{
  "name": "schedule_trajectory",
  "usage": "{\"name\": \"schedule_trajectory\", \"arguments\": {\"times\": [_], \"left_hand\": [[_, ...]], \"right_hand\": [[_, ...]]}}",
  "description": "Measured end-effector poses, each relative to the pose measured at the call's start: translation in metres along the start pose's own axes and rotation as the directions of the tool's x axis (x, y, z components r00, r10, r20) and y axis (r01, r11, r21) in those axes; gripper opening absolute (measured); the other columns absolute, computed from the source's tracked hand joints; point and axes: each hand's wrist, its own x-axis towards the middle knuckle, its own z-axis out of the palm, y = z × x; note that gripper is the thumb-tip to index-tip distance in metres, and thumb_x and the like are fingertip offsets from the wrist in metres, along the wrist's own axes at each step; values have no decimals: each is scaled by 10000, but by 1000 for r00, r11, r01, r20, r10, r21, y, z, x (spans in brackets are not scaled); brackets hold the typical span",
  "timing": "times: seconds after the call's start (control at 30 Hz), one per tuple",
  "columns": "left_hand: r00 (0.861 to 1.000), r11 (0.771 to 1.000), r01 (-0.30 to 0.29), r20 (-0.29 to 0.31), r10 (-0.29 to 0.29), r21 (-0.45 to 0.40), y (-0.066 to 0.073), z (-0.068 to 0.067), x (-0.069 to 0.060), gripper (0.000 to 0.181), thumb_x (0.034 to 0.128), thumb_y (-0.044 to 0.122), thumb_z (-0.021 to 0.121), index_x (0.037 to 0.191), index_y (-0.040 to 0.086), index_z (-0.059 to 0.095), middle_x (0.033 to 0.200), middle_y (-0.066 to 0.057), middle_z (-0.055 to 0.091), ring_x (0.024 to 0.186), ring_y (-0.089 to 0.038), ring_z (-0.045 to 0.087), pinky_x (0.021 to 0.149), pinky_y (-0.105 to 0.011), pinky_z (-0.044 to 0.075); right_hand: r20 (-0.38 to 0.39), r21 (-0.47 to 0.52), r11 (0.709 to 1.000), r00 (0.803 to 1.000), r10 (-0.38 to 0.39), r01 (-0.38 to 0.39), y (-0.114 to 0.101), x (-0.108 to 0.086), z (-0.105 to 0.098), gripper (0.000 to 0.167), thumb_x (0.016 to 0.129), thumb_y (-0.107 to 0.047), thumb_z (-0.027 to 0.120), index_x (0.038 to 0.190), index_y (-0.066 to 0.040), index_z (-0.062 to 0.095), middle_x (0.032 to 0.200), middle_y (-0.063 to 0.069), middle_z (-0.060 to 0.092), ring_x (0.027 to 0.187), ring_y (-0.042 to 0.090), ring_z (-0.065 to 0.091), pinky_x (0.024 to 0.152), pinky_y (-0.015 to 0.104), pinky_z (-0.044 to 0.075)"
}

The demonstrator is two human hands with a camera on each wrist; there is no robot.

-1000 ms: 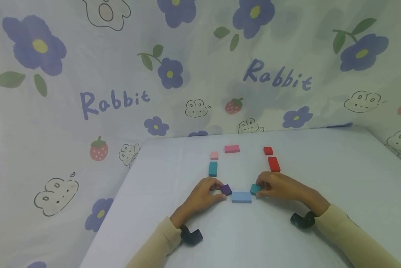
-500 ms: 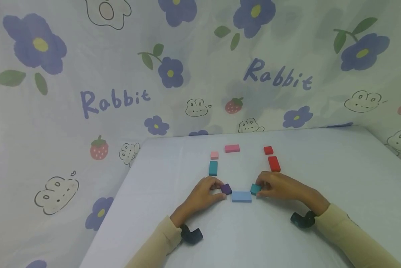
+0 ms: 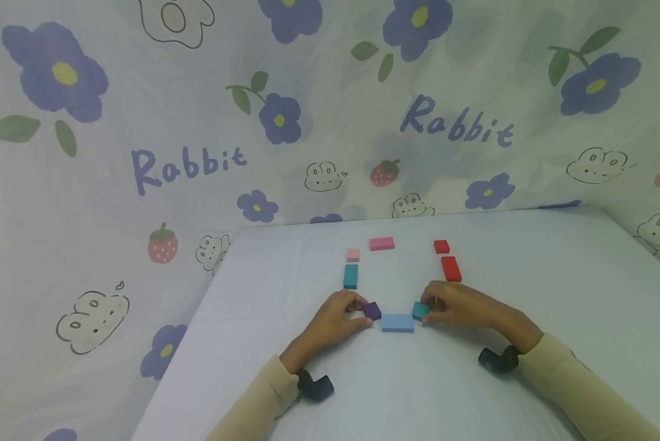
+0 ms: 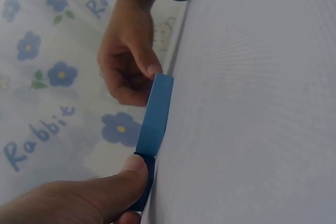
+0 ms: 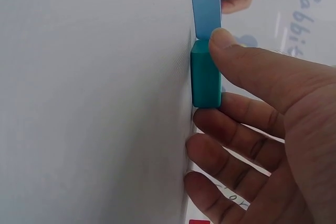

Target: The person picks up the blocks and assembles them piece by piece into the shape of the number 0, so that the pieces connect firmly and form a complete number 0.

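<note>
Thumb and fingers of my left hand (image 3: 335, 320) pinch a small dark purple block (image 3: 371, 310) on the white table. A small teal block (image 3: 420, 311) is held the same way by my right hand (image 3: 459, 306). Between the two lies a flat light blue rectangular block (image 3: 398, 323). In the left wrist view, the light blue block (image 4: 156, 114) meets the end of the purple block (image 4: 148, 182), which my thumb partly covers. In the right wrist view, the teal block (image 5: 206, 77) sits against or very close to the other end of the light blue block.
Farther back are a teal rectangle (image 3: 351, 277), a light pink block (image 3: 353, 255) and a pink rectangle (image 3: 382, 244). A red rectangle (image 3: 450, 268) and a small red block (image 3: 442, 246) lie at the right. A patterned cloth (image 3: 330, 110) hangs behind the table (image 3: 528, 263).
</note>
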Motion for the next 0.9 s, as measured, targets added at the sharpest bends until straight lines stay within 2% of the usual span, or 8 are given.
{"name": "schedule_trajectory", "arguments": {"times": [0.4, 0.57, 0.73, 0.9], "left_hand": [[1000, 1000, -4, -3, 4, 4, -1, 0, 0, 343, 873, 377, 765, 1150, 209, 654, 1057, 68, 618, 1029, -114, 556, 923, -334, 503], [1000, 1000, -15, -9, 15, 8, -1, -2, 1, 342, 875, 374, 763, 1152, 207, 653, 1058, 68, 620, 1026, -111, 557, 924, -332, 499], [999, 999, -34, -5, 34, 0, -1, -2, 2, 350, 873, 371, 763, 1155, 189, 660, 1058, 60, 630, 1020, -115, 565, 921, -327, 496], [1000, 1000, -19, -1, 19, 0, -3, 0, 1, 354, 870, 370, 765, 1157, 191, 660, 1059, 67, 626, 1024, -111, 567, 928, -323, 498]], "right_hand": [[11, 7, 1000, 1000, 1, -2, -1, 0, -3, 370, 806, -331, 836, 1097, -150, 699, 926, -101, 646, 815, 53, 570, 750, 181, 548], [31, 11, 999, 998, 46, -47, -2, 1, -7, 407, 803, -339, 837, 1139, -162, 692, 942, -102, 645, 835, 63, 582, 762, 192, 551], [23, 29, 999, 999, 32, -33, 7, 0, -13, 407, 834, -325, 809, 1178, -146, 684, 934, -90, 647, 808, 59, 586, 728, 178, 542], [-15, 50, 998, 999, 34, -33, 19, -2, -25, 332, 883, -268, 765, 1174, -132, 684, 884, -85, 633, 779, 84, 567, 690, 186, 533]]}}
